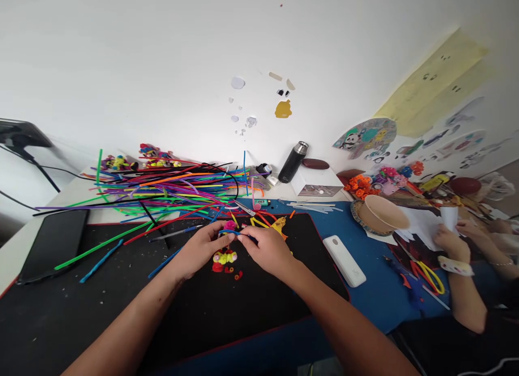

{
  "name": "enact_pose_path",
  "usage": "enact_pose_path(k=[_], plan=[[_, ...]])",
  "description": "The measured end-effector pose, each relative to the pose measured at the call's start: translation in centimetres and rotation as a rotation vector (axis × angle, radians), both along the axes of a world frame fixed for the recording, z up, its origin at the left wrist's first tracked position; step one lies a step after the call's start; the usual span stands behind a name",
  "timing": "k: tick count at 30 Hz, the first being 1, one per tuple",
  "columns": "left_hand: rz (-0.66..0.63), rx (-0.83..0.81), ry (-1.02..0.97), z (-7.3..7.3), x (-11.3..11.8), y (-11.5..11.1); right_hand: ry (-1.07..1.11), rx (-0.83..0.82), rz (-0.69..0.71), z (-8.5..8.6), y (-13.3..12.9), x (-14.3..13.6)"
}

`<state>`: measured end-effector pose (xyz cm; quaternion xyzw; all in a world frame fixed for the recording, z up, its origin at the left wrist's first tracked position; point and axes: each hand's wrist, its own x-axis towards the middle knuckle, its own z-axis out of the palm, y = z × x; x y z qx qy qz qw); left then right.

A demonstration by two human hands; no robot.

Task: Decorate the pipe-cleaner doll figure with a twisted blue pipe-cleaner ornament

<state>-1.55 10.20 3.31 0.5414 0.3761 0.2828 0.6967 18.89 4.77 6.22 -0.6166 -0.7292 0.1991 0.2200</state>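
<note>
Between my two hands runs a short blue pipe cleaner [232, 232]. My left hand [203, 248] pinches one part of it, and my right hand [265, 247] pinches it just to the right. Behind the fingertips shows a pink fuzzy bundle [230, 225]; whether it is held too I cannot tell. Just below the hands, a yellow coiled pipe cleaner piece [225, 257] lies on the black mat [243, 316], with small red pieces [218, 268] beside it. A yellow fuzzy figure [279, 225] lies beyond my right hand.
A wide heap of coloured pipe cleaners [174, 189] spreads along the wall. Scissors [245, 207], a black thermos [293, 162] and a white box [316, 181] stand behind. A white power bank [344, 261] lies at right. Another person's hands [453, 242] hold paper by a bowl [385, 213].
</note>
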Motion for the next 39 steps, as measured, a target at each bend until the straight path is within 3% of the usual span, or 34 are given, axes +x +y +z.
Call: enact_pose_path(k=[39], plan=[[-0.015, -0.045, 0.010, 0.22, 0.04, 0.09, 0.041, -0.043, -0.029, 0.27, -0.11, -0.55]])
